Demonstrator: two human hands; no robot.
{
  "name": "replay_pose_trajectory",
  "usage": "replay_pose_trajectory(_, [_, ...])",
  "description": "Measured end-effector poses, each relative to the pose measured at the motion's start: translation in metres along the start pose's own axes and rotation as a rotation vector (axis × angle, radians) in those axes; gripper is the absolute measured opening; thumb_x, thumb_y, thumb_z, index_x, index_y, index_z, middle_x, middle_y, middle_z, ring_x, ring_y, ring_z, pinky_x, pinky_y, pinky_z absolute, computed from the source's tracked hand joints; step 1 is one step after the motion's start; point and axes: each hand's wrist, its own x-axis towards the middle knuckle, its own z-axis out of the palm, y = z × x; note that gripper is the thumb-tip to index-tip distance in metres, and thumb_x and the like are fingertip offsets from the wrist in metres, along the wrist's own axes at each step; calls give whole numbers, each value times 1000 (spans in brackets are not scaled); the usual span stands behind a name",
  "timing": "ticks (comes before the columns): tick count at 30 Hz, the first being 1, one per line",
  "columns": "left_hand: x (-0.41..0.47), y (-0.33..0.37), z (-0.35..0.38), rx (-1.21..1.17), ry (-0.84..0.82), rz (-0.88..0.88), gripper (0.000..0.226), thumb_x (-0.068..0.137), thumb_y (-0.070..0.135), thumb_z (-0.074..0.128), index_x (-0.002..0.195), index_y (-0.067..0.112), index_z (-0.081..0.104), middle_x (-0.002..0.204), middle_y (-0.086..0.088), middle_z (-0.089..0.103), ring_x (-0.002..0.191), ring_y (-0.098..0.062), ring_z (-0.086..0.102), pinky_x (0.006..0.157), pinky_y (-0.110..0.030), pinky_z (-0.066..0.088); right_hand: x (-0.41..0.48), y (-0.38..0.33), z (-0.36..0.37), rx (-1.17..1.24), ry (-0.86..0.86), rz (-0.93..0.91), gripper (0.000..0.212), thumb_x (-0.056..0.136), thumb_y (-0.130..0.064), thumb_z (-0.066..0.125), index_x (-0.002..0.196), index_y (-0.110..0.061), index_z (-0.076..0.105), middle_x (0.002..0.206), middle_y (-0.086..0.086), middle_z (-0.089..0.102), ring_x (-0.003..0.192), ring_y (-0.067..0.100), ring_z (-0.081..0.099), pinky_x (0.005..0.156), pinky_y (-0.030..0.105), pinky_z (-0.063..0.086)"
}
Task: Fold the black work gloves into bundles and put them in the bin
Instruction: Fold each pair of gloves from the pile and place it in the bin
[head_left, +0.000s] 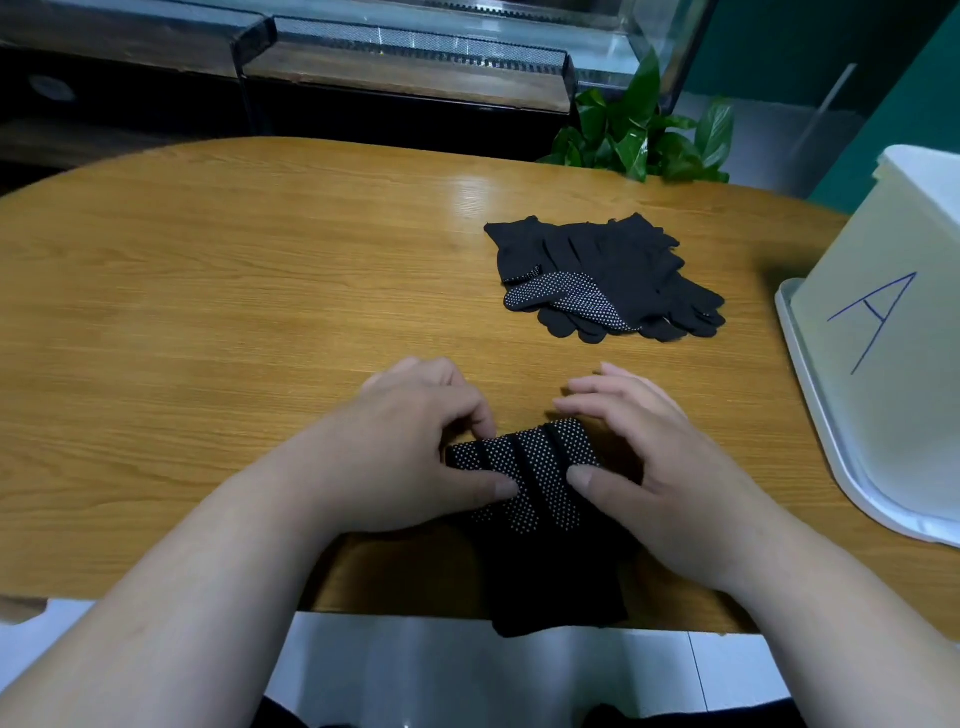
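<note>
Left hand (415, 441) pinches the folded dotted gloves (530, 478) — right hand (654, 457), fingers loose, thumb pressing them; bin (852, 415) marked "A".

We see a rounded wooden table (260, 291), a green plant (639, 135) behind it, teal wall (831, 67), glass tanks (415, 57), pale floor tiles (415, 665).

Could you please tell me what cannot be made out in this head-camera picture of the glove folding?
Head view:
- white bin: inside hidden by its near wall; the right edge cuts it off.
- glove pile: count unclear, the gloves overlap.
- near glove: one or a pair cannot be told; left hand and right hand cover its sides.
</note>
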Motion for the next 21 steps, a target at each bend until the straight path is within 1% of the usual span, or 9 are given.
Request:
replay_pose_trajectory(3, [1,2,0,9,-6,6,54,60,85,53,97,46,56,100,24,43,100,-1,37,84,-27,37,1,0,-1,5,-22,-8,58,85,-62,59,139,-43,49,150,-30,30,146,-11,-1,122,30,10])
replay_pose_trajectory(6, [2,6,1,5,-10,22,47,63,78,57,94,42,55,99,24,44,99,-1,38,79,-24,34,1,0,3,-105,-50,-23,62,83,-57,66,140,-45,45,150,-31,26,145,-13,-9,126,38,3])
replay_pose_trajectory(8, [1,9,1,0,-9,47,41,67,73,59,92,41,53,96,25,47,97,2,39,76,-20,32,2,1,4,-82,-49,-35,62,82,-57,68,139,-45,46,150,-31,27,145,-13,-7,126,40,6])
replay_pose_trajectory(10, [1,11,1,-12,-4,49,36,70,67,64,89,39,51,90,24,51,93,5,42,71,-17,29,2,5,2,-12,-26,-66,60,81,-62,65,136,-44,50,148,-31,33,146,-12,1,124,31,9])
replay_pose_trajectory(13, [0,13,0,-46,-14,18,33,72,62,70,88,39,51,89,25,54,85,7,45,62,-16,29,1,11,-5,183,60,-14,49,83,-57,54,129,-42,58,143,-31,44,144,-13,18,112,5,12])
replay_pose_trajectory(14, [0,13,1,-63,-17,11,33,73,61,71,88,40,50,92,28,55,83,6,47,60,-16,30,2,13,-6,224,70,7,48,83,-58,48,127,-42,60,142,-30,47,143,-12,20,111,4,14])
replay_pose_trajectory(16, [1,13,0,-114,-22,-5,33,74,56,75,89,39,51,92,28,58,79,6,51,59,-16,35,3,18,-6,222,40,16,48,83,-60,40,123,-45,62,141,-30,48,144,-10,20,120,18,14])
replay_pose_trajectory(18, [2,15,0,-153,-23,-15,34,75,49,79,91,38,52,93,27,60,76,7,53,62,-13,38,4,19,-5,165,-12,8,35,88,-58,46,117,-49,62,142,-30,46,146,-9,17,124,34,10])
replay_pose_trajectory(21, [2,17,0,-182,-21,-19,34,75,45,80,93,38,52,94,28,59,73,10,53,63,-10,38,6,17,-7,88,-71,15,15,93,-49,60,107,-45,61,143,-30,44,145,-12,13,125,36,3])
